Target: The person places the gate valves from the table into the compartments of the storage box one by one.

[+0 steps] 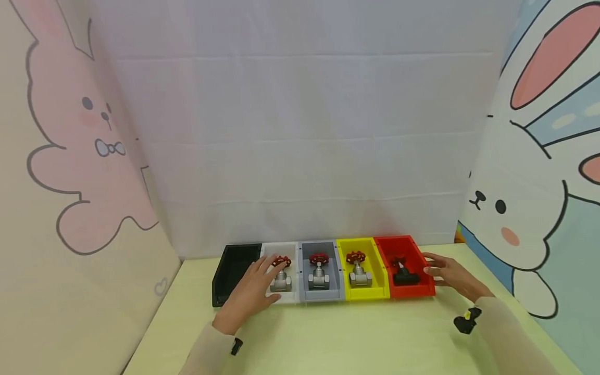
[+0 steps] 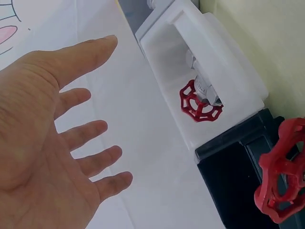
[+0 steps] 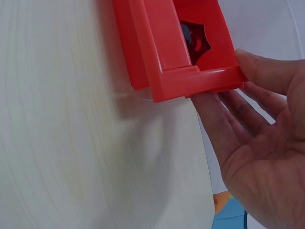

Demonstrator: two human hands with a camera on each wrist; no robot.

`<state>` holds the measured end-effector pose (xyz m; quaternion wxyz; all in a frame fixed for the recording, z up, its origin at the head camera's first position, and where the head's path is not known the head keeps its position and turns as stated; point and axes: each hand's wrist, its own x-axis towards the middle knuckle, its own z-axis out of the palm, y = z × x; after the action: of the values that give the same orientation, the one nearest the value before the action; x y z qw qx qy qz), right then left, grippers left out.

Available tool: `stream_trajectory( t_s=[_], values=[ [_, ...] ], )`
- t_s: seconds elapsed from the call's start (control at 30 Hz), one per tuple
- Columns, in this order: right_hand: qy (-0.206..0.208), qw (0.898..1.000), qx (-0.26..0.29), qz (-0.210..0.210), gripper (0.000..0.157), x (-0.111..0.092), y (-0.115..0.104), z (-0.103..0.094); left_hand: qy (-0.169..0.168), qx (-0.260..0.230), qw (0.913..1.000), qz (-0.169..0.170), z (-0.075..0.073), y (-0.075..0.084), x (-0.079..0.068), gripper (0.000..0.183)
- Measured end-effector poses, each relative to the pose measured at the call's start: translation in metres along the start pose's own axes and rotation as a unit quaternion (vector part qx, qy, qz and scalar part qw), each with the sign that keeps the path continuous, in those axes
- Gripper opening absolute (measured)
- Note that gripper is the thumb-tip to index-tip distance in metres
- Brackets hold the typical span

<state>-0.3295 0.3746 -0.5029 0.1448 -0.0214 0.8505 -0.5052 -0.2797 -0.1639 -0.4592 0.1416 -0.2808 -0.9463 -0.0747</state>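
In the head view my left hand [image 1: 251,289] is over the left side of the white bin [image 1: 296,263], fingers spread and holding nothing. In that bin is a metal valve [image 1: 280,282] with a red handwheel. My right hand [image 1: 455,277] grips the right wall of the red bin [image 1: 424,293], its thumb [image 3: 262,69] at the rim and its fingers outside and below. Inside the red bin lies a black valve [image 1: 404,277] with a dark red handwheel. In the left wrist view a large red handwheel [image 2: 281,174] appears close up before the black bin [image 2: 228,179].
The bins stand in a row on the pale table [image 1: 356,333]. The grey bin [image 1: 305,255] and yellow bin [image 1: 375,255] each hold a metal valve with a red handwheel. A white sheet [image 1: 304,156] hangs behind, and rabbit-printed panels [image 1: 520,208] stand at the sides.
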Motion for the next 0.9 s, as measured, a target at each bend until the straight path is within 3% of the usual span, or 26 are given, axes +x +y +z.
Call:
stream_trajectory(
  t_s=[0.23,0.5,0.9],
  values=[
    [-0.003,1.0,0.001,-0.001,0.072,-0.001,-0.001,0.001,-0.007,0.007,0.9998,-0.019,-0.005,0.0,-0.016,0.079],
    [0.001,1.0,0.0,-0.001,0.073,-0.002,-0.001,0.004,-0.022,-0.024,0.9987,-0.039,-0.008,0.0,-0.041,0.079],
    [0.0,1.0,0.001,-0.004,0.073,-0.002,-0.001,0.001,-0.047,-0.037,0.9932,-0.1,-0.002,-0.02,-0.074,0.077]
  ],
)
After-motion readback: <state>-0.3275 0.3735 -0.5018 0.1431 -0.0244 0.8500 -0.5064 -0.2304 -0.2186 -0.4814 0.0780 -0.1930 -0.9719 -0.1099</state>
